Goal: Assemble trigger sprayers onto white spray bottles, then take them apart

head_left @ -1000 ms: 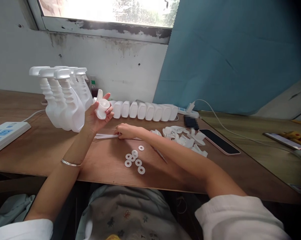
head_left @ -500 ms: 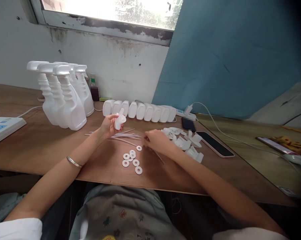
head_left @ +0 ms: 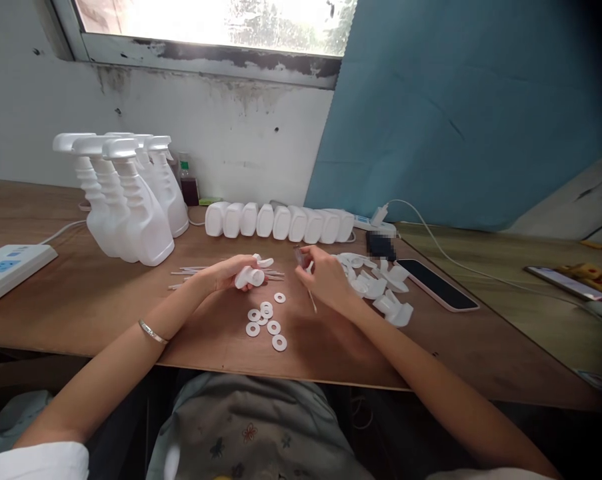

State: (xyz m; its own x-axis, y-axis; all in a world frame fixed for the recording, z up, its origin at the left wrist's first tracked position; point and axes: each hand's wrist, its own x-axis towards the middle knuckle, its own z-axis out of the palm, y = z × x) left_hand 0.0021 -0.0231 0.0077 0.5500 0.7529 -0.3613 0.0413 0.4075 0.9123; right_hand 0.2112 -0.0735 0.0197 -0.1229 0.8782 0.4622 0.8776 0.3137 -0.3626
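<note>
My left hand [head_left: 234, 272] is closed around a white spray-bottle trigger head [head_left: 251, 277], tilted so that its round collar faces me. Just right of it, my right hand [head_left: 325, 273] pinches a thin tool [head_left: 312, 301] with a clear handle end and a slim shaft pointing down toward the table; its exact kind is unclear. Between and below the hands lie several flat white washers [head_left: 273, 327]. Thin white dip tubes [head_left: 183, 271] lie beneath and behind my left hand. More loose white trigger heads [head_left: 393, 308] are heaped beside my right wrist.
White spray bottles [head_left: 151, 230] stand at the left, near a power strip [head_left: 11, 270]. A row of white bottles [head_left: 265, 221] lies along the back. A dark bottle [head_left: 189, 189] is by the wall. At the right are a phone [head_left: 438, 285] and a charging cable [head_left: 425, 237].
My left hand has lowered and turned the trigger head, moving it slightly right. My right hand has lifted the thin tool from the table area, turning its clear end up.
</note>
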